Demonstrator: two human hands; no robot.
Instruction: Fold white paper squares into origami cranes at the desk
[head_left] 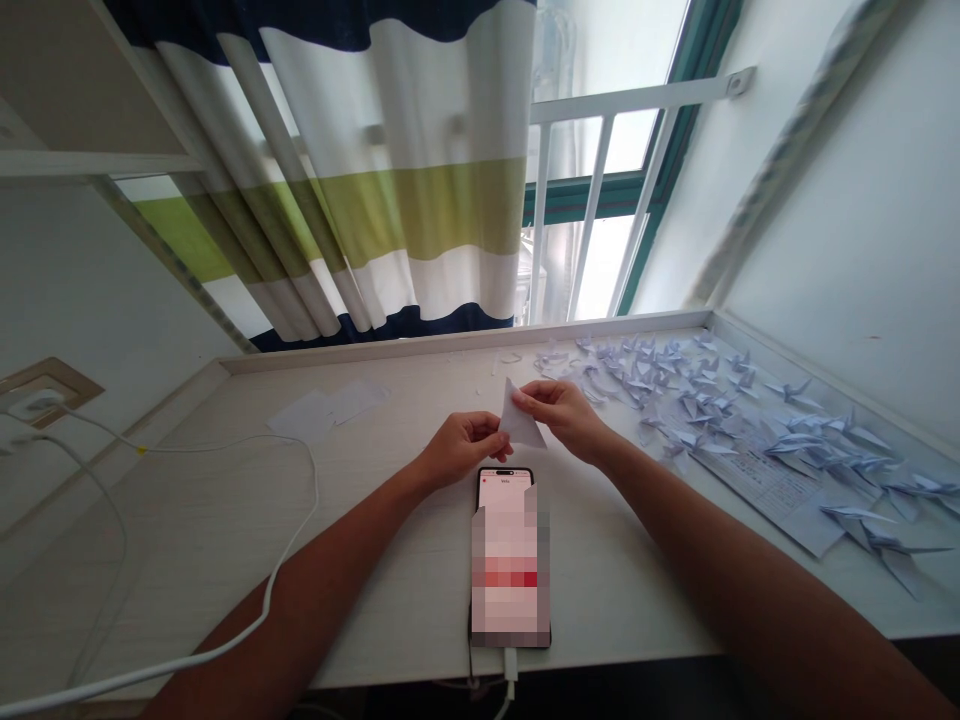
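Observation:
A small folded piece of white paper [523, 426], roughly triangular, is held up between my two hands above the desk. My left hand [474, 440] pinches its lower left edge between thumb and fingers. On the upper right side, my right hand [561, 408] grips the paper with the thumb lying over it. Just below the hands lies a phone [510, 560] with a lit screen, partly blurred out. Many folded paper cranes [660, 375] are spread over the right side of the desk.
Flat paper sheets [326, 408] lie at the back left. A printed sheet [772, 495] rests under some cranes. A white charging cable [315, 500] crosses my left forearm, and another plug [511, 662] enters the phone. A raised rim [450, 340] and curtain [420, 200] stand behind.

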